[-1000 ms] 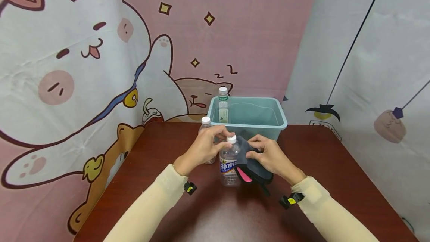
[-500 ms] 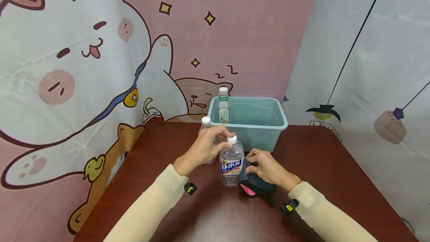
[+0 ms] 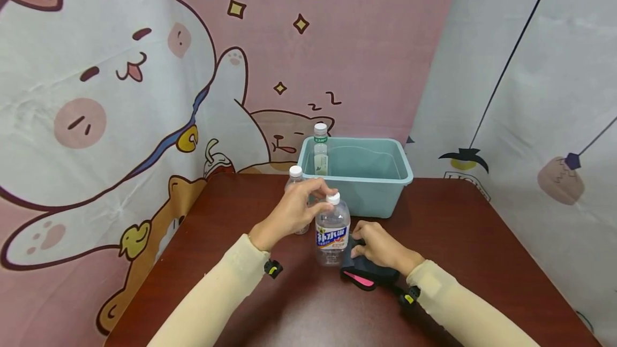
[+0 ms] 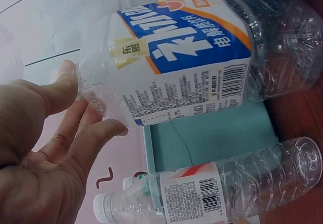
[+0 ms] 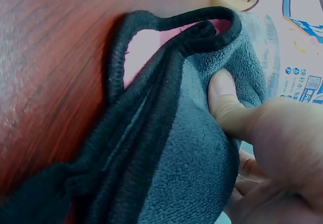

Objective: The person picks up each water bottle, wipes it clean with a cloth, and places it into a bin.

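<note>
A large clear plastic bottle (image 3: 331, 237) with a white cap and a blue, orange and white label stands upright on the table. My left hand (image 3: 291, 208) holds it at the cap and neck, thumb and fingers on either side. My right hand (image 3: 385, 248) grips a folded grey plush cloth (image 5: 186, 148) with black edging, a pink inner side and a hanging loop. The cloth lies low against the bottle's right side, near the tabletop. In the right wrist view the thumb presses into the cloth, while the other fingers are partly hidden behind it.
A smaller clear bottle (image 4: 247, 183) with a white cap stands just behind and left of the large one. Farther back is a light blue bin (image 3: 371, 197), with a green-labelled bottle (image 3: 320, 159) upright at its left end. A printed curtain (image 3: 366, 42) hangs behind the brown table (image 3: 463, 261).
My right hand has moved down the bottle's right side with the cloth, from near the shoulder to near the base. The left hand and the bottle have stayed in place.
</note>
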A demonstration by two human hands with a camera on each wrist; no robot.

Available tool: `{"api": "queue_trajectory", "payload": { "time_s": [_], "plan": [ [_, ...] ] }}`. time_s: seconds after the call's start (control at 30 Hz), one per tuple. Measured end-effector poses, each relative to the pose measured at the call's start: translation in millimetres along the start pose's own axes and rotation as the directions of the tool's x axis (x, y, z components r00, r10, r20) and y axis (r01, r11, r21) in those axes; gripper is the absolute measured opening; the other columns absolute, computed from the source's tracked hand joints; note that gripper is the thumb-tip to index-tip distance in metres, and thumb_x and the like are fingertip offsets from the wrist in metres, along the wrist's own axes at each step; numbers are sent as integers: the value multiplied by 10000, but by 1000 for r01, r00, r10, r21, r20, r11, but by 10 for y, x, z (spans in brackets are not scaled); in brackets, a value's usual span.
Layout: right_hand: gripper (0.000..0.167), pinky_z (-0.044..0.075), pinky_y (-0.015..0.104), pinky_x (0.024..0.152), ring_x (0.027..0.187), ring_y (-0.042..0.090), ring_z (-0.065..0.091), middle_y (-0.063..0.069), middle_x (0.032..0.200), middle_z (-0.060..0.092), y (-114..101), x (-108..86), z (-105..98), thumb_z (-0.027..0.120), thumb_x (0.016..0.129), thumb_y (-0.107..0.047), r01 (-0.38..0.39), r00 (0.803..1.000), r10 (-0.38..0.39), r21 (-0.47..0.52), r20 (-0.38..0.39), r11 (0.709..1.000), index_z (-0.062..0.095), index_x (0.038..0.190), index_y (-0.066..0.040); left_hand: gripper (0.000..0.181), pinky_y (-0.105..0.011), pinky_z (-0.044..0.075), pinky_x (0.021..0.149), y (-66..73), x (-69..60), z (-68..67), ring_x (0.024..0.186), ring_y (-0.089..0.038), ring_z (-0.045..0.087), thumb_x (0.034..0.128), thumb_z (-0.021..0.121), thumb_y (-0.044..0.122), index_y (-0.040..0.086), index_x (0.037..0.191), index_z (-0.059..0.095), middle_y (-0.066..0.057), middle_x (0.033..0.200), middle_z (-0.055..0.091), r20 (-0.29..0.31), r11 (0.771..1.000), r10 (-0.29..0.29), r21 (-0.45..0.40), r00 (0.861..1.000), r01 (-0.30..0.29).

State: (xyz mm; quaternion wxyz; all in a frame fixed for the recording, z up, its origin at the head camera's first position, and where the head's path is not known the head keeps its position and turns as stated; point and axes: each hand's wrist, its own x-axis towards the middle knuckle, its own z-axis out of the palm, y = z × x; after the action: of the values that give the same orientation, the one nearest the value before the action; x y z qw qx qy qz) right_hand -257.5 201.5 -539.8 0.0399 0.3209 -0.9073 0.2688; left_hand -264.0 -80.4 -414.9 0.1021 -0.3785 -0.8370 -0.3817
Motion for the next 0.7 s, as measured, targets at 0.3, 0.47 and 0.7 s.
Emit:
{"api": "queue_trajectory", "payload": {
  "time_s": [0.3, 0.47, 0.7],
  "plan": [
    [386, 711, 391, 931, 1111, 210, 838, 78, 1173, 888, 29, -27, -24, 1028, 894, -142, -65, 996, 67, 40, -53, 997, 897, 1229, -3, 225, -518, 715, 996, 12, 10, 22, 1176, -255, 846, 1027, 881, 156, 115, 1209, 755, -70, 1417, 852, 2, 1000, 1, -29, 1000, -1],
    [432, 698, 375, 909, 1063, 186, 819, 74, 1203, 899, 28, -35, -50, 1030, 897, -186, -89, 991, 96, 79, -89, 993, 889, 1269, -20, 227, -529, 714, 991, -3, 4, 22, 1172, -258, 841, 1029, 881, 168, 124, 1215, 758, -62, 1419, 852, 5, 1000, -10, -24, 1000, 10],
    [436, 686, 350, 909, 1054, 161, 799, 50, 1230, 899, 7, -35, -120, 1023, 911, -190, -107, 981, 128, 142, -147, 984, 888, 1308, -70, 219, -509, 718, 979, -26, 13, 7, 1162, -263, 843, 1033, 881, 167, 128, 1209, 756, -56, 1423, 853, 6, 1000, -16, -14, 1000, 16]
  ]
}}
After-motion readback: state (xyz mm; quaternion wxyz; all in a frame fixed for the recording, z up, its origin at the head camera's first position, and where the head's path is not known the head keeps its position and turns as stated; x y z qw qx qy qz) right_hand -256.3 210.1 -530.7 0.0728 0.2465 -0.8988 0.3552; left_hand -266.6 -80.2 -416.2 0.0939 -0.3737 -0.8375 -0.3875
